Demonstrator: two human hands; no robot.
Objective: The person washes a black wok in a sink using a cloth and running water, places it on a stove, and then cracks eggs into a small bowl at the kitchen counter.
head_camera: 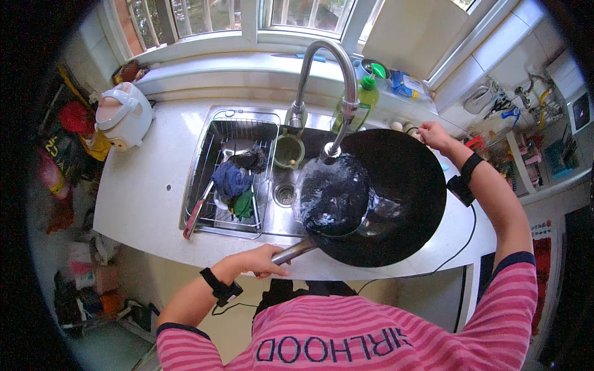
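A large black wok (pixel 403 199) rests over the right part of the sink, with water pooled in its left side. My left hand (pixel 267 262) is closed around the wok's metal handle (pixel 294 251). At the far right rim, my right hand (pixel 431 134) pinches the small loop handle (pixel 412 131). Water runs into the wok from the gooseneck faucet (pixel 350 88), whose spout hangs just above it.
A wire dish rack (pixel 262 204) in the left basin holds a blue cloth (pixel 230 179), a green cloth (pixel 243 204) and utensils. Behind the sink stands a green pump bottle (pixel 366 99). A white appliance (pixel 123 116) sits on the left counter. A cable crosses the counter's right edge.
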